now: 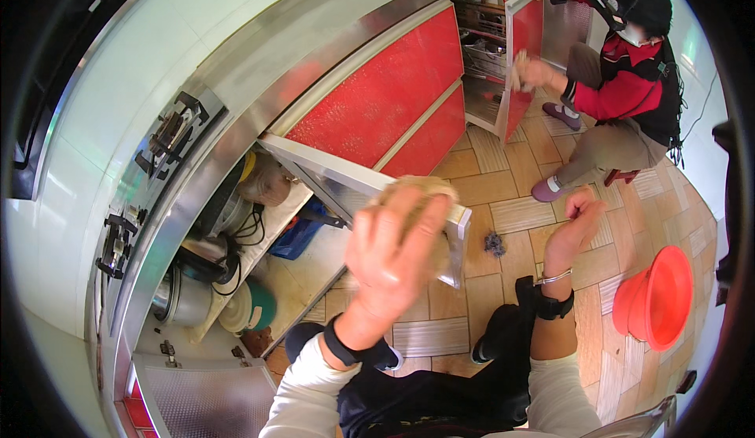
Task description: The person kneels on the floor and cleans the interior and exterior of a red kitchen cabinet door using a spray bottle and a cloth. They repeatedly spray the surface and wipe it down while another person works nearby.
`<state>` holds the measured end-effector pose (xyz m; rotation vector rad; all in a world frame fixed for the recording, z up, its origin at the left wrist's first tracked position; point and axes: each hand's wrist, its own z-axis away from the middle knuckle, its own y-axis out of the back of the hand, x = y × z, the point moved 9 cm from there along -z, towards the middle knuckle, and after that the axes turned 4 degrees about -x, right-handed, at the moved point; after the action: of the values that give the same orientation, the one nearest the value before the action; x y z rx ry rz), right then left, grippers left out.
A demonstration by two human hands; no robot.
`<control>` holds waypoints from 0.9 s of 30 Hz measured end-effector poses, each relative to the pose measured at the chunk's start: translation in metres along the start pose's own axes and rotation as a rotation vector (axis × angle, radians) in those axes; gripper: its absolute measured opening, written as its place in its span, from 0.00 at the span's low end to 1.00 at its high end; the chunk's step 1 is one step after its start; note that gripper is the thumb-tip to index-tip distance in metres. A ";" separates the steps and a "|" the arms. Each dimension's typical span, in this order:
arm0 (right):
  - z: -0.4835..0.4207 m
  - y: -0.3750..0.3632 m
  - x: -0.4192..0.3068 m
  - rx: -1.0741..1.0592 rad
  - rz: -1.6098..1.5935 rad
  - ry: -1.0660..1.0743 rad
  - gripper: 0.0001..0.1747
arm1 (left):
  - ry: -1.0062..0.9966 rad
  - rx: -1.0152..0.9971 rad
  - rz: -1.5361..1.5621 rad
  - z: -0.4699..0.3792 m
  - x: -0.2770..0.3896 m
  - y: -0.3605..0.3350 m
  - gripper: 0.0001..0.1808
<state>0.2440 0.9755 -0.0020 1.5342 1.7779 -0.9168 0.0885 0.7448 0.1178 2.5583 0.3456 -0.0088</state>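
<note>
My left hand [389, 249] grips a tan sponge or folded cloth [433, 193], blurred, at the top edge of an opened cabinet door [330, 155] with a pale frame. My right hand [575, 225] hangs over the tiled floor with fingers curled and nothing visible in it; a bracelet and a black band circle that wrist. Below the door's end, a grey scouring pad [494, 244] lies on the floor. A red plastic bucket [669, 299] is right of my right forearm.
The opened cabinet holds a metal pot [189, 302], a green-and-cream container [256, 305] and a blue bag [298, 231]. Gas burners [171, 137] sit on the counter at left. A seated co-worker [625, 84] touches another opened red door [525, 43] at upper right.
</note>
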 end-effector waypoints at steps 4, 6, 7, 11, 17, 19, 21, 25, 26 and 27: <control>0.003 -0.012 -0.008 -0.046 0.013 0.046 0.31 | -0.009 -0.035 0.052 0.002 0.010 0.002 0.24; 0.003 -0.011 -0.007 -0.033 0.029 0.034 0.31 | -0.103 0.003 0.041 0.003 0.004 0.013 0.24; 0.003 -0.009 -0.006 -0.025 0.012 0.033 0.31 | -0.154 0.017 0.031 0.004 0.000 0.020 0.24; -0.002 0.003 0.002 0.033 0.004 0.020 0.29 | -0.035 -0.041 -0.124 -0.002 -0.043 0.021 0.24; 0.005 -0.016 -0.029 -0.115 0.028 0.105 0.22 | -0.003 0.001 0.046 -0.007 -0.015 0.013 0.23; 0.021 -0.045 -0.054 -0.359 0.010 0.131 0.14 | 0.002 -0.037 0.133 -0.008 -0.003 0.010 0.23; 0.037 -0.063 -0.082 -0.553 -0.093 0.171 0.13 | -0.006 -0.095 0.183 -0.009 0.003 0.005 0.24; 0.046 -0.081 -0.119 -0.533 -0.028 0.393 0.16 | -0.032 -0.156 0.395 -0.010 -0.003 0.003 0.25; 0.045 -0.083 -0.122 -0.516 0.002 0.419 0.16 | -0.037 -0.194 0.451 -0.010 -0.005 0.002 0.24; 0.046 -0.084 -0.125 -0.513 -0.023 0.437 0.15 | -0.041 -0.233 0.506 -0.011 -0.008 0.002 0.24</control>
<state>0.1794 0.8599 0.0825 1.4347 2.1191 -0.0989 0.0808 0.7474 0.1284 2.3397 -0.3052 0.1570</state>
